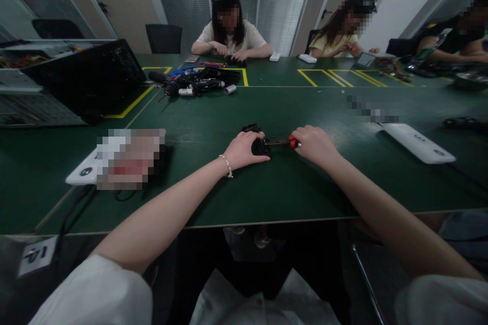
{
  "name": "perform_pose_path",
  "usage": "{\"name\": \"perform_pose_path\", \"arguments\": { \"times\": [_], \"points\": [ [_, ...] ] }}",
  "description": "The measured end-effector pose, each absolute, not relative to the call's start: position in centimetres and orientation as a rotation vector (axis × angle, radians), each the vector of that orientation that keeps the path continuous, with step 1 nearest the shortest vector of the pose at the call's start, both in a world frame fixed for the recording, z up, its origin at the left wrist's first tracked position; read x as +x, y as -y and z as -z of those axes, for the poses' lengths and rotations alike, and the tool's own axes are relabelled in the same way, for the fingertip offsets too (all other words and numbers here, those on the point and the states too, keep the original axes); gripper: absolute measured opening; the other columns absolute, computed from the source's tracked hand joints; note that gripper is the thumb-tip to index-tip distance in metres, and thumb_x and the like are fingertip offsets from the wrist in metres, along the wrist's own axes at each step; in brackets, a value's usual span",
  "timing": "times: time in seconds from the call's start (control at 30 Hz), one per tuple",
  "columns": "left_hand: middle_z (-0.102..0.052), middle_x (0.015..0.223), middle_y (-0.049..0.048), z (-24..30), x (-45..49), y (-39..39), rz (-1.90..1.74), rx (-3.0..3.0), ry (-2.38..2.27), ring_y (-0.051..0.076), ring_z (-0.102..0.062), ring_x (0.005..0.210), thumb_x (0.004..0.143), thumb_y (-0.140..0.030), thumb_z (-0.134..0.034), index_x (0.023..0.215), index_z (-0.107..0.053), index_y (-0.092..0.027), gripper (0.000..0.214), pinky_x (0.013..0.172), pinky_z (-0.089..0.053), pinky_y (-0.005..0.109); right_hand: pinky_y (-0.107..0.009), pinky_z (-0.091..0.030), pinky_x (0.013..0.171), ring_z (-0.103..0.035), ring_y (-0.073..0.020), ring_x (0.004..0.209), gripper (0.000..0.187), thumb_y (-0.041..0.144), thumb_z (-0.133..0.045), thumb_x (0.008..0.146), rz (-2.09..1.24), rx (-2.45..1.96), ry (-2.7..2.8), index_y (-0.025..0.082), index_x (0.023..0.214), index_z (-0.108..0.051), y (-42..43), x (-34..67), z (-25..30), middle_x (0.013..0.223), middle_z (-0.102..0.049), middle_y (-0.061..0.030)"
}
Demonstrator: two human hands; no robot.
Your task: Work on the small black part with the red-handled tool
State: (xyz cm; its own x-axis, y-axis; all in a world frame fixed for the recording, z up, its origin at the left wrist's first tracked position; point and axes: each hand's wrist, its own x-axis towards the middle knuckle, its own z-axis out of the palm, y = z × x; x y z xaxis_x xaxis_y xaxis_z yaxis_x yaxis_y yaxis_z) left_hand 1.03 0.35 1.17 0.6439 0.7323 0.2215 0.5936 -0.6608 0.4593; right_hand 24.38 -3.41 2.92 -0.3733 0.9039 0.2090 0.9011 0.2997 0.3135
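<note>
Left hand point(244, 150): fingers curled around small black plastic device point(260, 147), holding it down on dark green table mat point(213, 127), near centre, just ahead of front edge. Right hand point(314, 144): closed in a fist on red-handled metal screwdriver point(292, 142), shaft level, tip touching device's right side. Well apart to right: white oblong box point(417, 143).

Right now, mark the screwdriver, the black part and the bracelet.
screwdriver point(292, 141): head view, red end of its handle.
black part point(260, 149): head view, its rounded body.
bracelet point(227, 165): head view, beads on the wrist.
</note>
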Motion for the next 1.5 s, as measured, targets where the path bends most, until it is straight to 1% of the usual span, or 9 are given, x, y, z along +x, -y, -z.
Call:
{"name": "perform_pose_path", "arguments": {
  "times": [0.17, 0.5, 0.77, 1.17, 1.4, 1.5],
  "points": [
    [-0.056, 0.126, 0.0084, -1.14, 1.0, -0.39, -0.561, 2.522, -1.049, 0.028, -0.05, 0.115, 0.069, -0.053, -0.068, 0.11, -0.057, -0.016, 0.056, 0.099, -0.039, 0.042, -0.032, -0.036, 0.067, -0.052, -0.0228, 0.081, 0.018, 0.017, -0.051, 0.075, -0.663, 1.724, -2.545, 0.013, 0.089, -0.062, 3.5, 24.41, -3.07, 0.087, -0.064, -0.0109],
    [-0.057, 0.125, 0.0084, -0.65, 1.01, -0.61, -0.582, 2.556, -1.04, 0.028, -0.052, 0.113, 0.069, -0.055, -0.068, 0.11, -0.056, -0.017, 0.056, 0.099, -0.039, 0.041, -0.03, -0.036, 0.061, -0.054, -0.0198, 0.075, 0.016, 0.023, -0.05, 0.077, -0.491, 1.852, -2.496, 0.017, 0.084, -0.063, 3.2, 24.37, -2.41, 0.083, -0.065, -0.0079],
    [-0.057, 0.126, 0.0078, -1.43, 0.97, -0.18, -0.554, 2.529, -1.066, 0.028, -0.05, 0.114, 0.069, -0.053, -0.069, 0.11, -0.057, -0.017, 0.055, 0.099, -0.04, 0.042, -0.031, -0.035, 0.065, -0.053, -0.0213, 0.077, 0.016, 0.018, -0.051, 0.075, -0.574, 1.768, -2.528, 0.014, 0.086, -0.062, 3.35, 24.4, -2.81, 0.085, -0.064, -0.0097],
    [-0.056, 0.127, 0.0077, -0.95, 0.96, -0.52, -0.538, 2.534, -1.049, 0.029, -0.048, 0.117, 0.071, -0.056, -0.065, 0.113, -0.055, -0.019, 0.057, 0.099, -0.038, 0.044, -0.032, -0.035, 0.066, -0.052, -0.0222, 0.08, 0.019, 0.018, -0.05, 0.075, -0.651, 1.726, -2.54, 0.016, 0.089, -0.062, 3.49, 24.42, -3.03, 0.088, -0.064, -0.0101],
    [-0.057, 0.125, 0.007, -1.03, 1.05, -0.36, -0.57, 2.543, -1.05, 0.028, -0.051, 0.114, 0.069, -0.053, -0.068, 0.11, -0.056, -0.019, 0.055, 0.099, -0.039, 0.042, -0.031, -0.036, 0.065, -0.053, -0.0213, 0.077, 0.018, 0.022, -0.049, 0.078, -0.556, 1.783, -2.511, 0.015, 0.086, -0.063, 3.37, 24.34, -2.74, 0.086, -0.065, -0.0098],
    [-0.057, 0.125, 0.0074, -1.01, 1.05, -0.37, -0.565, 2.543, -1.046, 0.028, -0.05, 0.115, 0.07, -0.053, -0.068, 0.11, -0.056, -0.018, 0.055, 0.1, -0.038, 0.041, -0.031, -0.036, 0.065, -0.053, -0.0215, 0.078, 0.018, 0.021, -0.049, 0.077, -0.55, 1.778, -2.505, 0.015, 0.087, -0.063, 3.39, 24.32, -2.82, 0.086, -0.065, -0.0097]
  ]
}}
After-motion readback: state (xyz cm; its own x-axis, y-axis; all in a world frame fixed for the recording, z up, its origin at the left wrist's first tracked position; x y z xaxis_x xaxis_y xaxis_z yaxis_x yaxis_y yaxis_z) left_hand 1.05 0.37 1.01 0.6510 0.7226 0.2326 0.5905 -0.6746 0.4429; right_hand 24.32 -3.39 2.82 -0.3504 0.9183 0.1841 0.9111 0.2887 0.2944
